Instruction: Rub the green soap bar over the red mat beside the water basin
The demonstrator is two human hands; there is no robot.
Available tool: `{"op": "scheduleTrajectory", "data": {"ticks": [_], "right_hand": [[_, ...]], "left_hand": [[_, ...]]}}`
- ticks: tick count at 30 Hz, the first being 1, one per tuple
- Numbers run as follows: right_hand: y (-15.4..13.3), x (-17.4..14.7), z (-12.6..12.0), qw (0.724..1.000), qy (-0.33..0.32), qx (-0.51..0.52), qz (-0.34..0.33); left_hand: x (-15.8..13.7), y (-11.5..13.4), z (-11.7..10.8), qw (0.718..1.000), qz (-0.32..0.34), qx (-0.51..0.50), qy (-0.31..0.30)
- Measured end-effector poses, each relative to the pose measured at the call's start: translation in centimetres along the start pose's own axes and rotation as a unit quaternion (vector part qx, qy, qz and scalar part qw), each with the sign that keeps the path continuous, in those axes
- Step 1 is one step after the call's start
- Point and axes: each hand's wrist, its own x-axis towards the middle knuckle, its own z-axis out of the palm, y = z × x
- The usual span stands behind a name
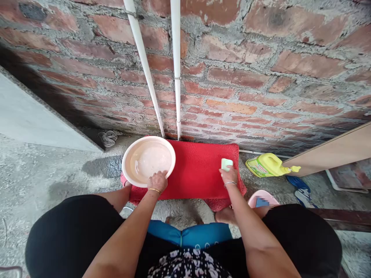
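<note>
A pale pink plastic basin [126, 168] of clear water stands at the left end of a low surface draped with a red cloth [199, 170]. My left hand [158, 181] has its fingers curled over the basin's near right rim. Over at the cloth's right end, my right hand [229, 175] is closed around a small pale green, block-shaped thing [227, 163]. It looks like a soap box; the hand covers its near part.
A yellow detergent jug [268, 165] lies right of the cloth, near a pink tub [255, 197]. Two white pipes [176, 69] run down the brick wall [232, 81] behind. A grey rag [109, 138] and a pale panel [37, 112] are at the left. Blue sandals [301, 191] sit at the right.
</note>
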Motion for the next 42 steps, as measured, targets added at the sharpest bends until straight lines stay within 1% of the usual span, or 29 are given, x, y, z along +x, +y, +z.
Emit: {"op": "scheduleTrajectory", "data": {"ticks": [1, 2, 4, 5, 7, 8, 9, 11, 12, 14, 16, 17, 18, 19, 21, 23, 25, 26, 27, 28, 30, 32, 33, 35, 37, 39, 40, 41, 42], "right_hand": [[-1.9, -1.5, 1.1, 0.999, -0.008, 0.011, -0.029], [-4.0, -3.1, 2.3, 0.996, -0.023, 0.023, -0.084], [-7.8, -5.9, 4.3, 0.978, -0.067, 0.026, -0.196], [-9.3, -7.0, 5.1, 0.964, -0.096, 0.013, -0.247], [-10.8, -8.1, 5.9, 0.942, -0.136, -0.023, -0.307], [-10.7, -8.1, 5.9, 0.938, -0.143, -0.037, -0.313], [-10.0, -7.7, 5.6, 0.942, -0.14, -0.045, -0.303], [-6.8, -6.3, 4.3, 0.963, -0.11, -0.041, -0.243], [-4.7, -5.4, 3.4, 0.975, -0.089, -0.033, -0.199], [0.0, -3.8, 1.1, 0.995, -0.046, -0.022, -0.085], [4.0, -2.7, -1.1, 0.998, -0.011, -0.018, 0.057], [5.4, -2.5, -2.0, 0.994, 0.003, -0.02, 0.11], [6.1, -2.4, -2.6, 0.989, 0.012, -0.024, 0.143], [6.3, -2.6, -2.9, 0.988, 0.017, -0.027, 0.152], [4.8, -3.5, -2.3, 0.993, 0.013, -0.024, 0.116], [1.5, -5.5, -0.4, 0.999, -0.01, -0.01, 0.032], [-2.6, -8.4, 2.1, 0.996, -0.052, 0.002, -0.077], [-4.6, -10.0, 3.4, 0.989, -0.077, 0.004, -0.126], [-6.6, -11.7, 4.5, 0.975, -0.109, -0.01, -0.196], [-8.3, -13.2, 5.4, 0.958, -0.137, -0.027, -0.251], [-10.8, -15.6, 6.6, 0.922, -0.177, -0.063, -0.34], [-11.9, -16.4, 6.8, 0.9, -0.19, -0.095, -0.381], [-11.8, -16.1, 6.6, 0.898, -0.189, -0.108, -0.381], [-10.3, -14.5, 5.4, 0.915, -0.175, -0.128, -0.341], [-7.3, -12.0, 3.5, 0.946, -0.143, -0.142, -0.255], [-3.1, -9.4, 1.2, 0.974, -0.105, -0.151, -0.132], [-0.8, -8.3, 0.0, 0.982, -0.089, -0.154, -0.058], [1.4, -7.4, -1.2, 0.984, -0.084, -0.155, 0.018], [3.3, -6.6, -2.2, 0.982, -0.08, -0.152, 0.077]], "left_hand": [[0.0, 0.0, 0.0, 1.0, 0.0, -0.002, -0.001], [0.0, 0.0, 0.0, 1.0, -0.002, -0.004, -0.002], [0.0, -0.1, -0.1, 1.0, -0.002, -0.005, -0.009], [0.0, -0.1, -0.1, 1.0, 0.0, -0.006, -0.012], [0.0, -0.2, -0.1, 1.0, 0.006, -0.009, -0.015], [0.0, -0.3, -0.1, 1.0, 0.008, -0.011, -0.016], [0.1, -0.3, 0.0, 1.0, 0.009, -0.012, -0.015], [0.2, -0.4, 0.2, 1.0, 0.008, -0.014, -0.01], [0.2, -0.4, 0.3, 1.0, 0.007, -0.014, -0.007], [0.3, -0.5, 0.5, 1.0, 0.007, -0.014, -0.003], [0.2, -0.4, 0.4, 1.0, 0.011, -0.016, 0.0], [0.1, -0.4, 0.3, 1.0, 0.013, -0.018, 0.001], [0.0, -0.4, 0.2, 1.0, 0.015, -0.02, 0.003], [0.0, -0.3, 0.1, 1.0, 0.017, -0.021, 0.005], [-0.2, -0.3, -0.1, 1.0, 0.02, -0.019, 0.008], [-0.3, -0.3, -0.1, 1.0, 0.02, -0.017, 0.006], [-0.3, -0.3, -0.1, 1.0, 0.02, -0.014, 0.004], [-0.3, -0.3, 0.0, 1.0, 0.021, -0.013, 0.003], [-0.3, -0.4, 0.0, 1.0, 0.023, -0.012, 0.003], [-0.3, -0.4, 0.1, 1.0, 0.025, -0.012, 0.003], [-0.3, -0.4, 0.1, 1.0, 0.028, -0.011, 0.003], [-0.2, -0.5, 0.1, 1.0, 0.028, -0.013, 0.003], [-0.2, -0.5, 0.1, 0.999, 0.028, -0.014, 0.001], [-0.1, -0.5, 0.0, 0.999, 0.029, -0.016, -0.004], [-0.1, -0.4, 0.0, 0.999, 0.027, -0.02, -0.009], [0.0, -0.4, 0.0, 0.999, 0.025, -0.023, -0.008], [0.0, -0.4, 0.0, 0.999, 0.025, -0.024, -0.007], [0.0, -0.3, 0.0, 0.999, 0.026, -0.025, -0.006], [-0.1, -0.3, 0.0, 0.999, 0.026, -0.025, -0.006]]}}
